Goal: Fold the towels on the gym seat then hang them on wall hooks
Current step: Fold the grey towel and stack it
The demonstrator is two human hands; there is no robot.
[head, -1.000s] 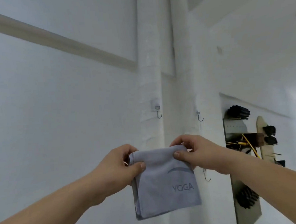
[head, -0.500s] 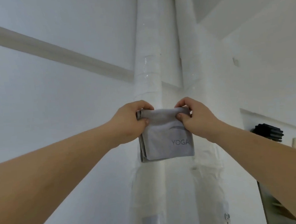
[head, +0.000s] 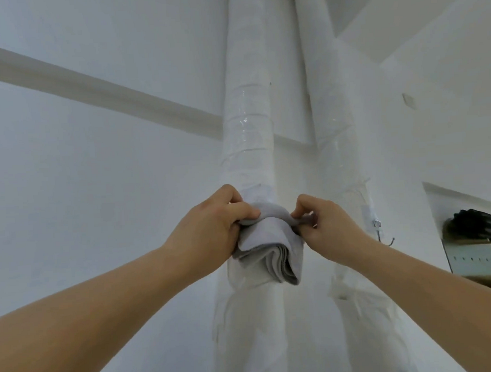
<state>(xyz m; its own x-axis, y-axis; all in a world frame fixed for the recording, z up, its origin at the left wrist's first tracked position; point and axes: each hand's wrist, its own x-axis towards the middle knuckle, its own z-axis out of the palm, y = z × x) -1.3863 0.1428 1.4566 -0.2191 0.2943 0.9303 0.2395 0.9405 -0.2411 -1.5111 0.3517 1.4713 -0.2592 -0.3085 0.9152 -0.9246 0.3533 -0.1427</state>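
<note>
Both hands, left hand [head: 212, 224] and right hand [head: 323, 227], pinch the folded grey towel [head: 270, 250] with closed fingers against the white pipe [head: 247, 129].

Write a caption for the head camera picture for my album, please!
Both hands, left hand and right hand, pinch a folded grey towel against a wrapped white pipe.

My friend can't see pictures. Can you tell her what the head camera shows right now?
Two bare hands, the left hand and right hand, hold a folded grey towel by its top edge against a white wrapped pipe. A small metal hook sits on the wall to the right, beside a rack of dark gear.
</note>
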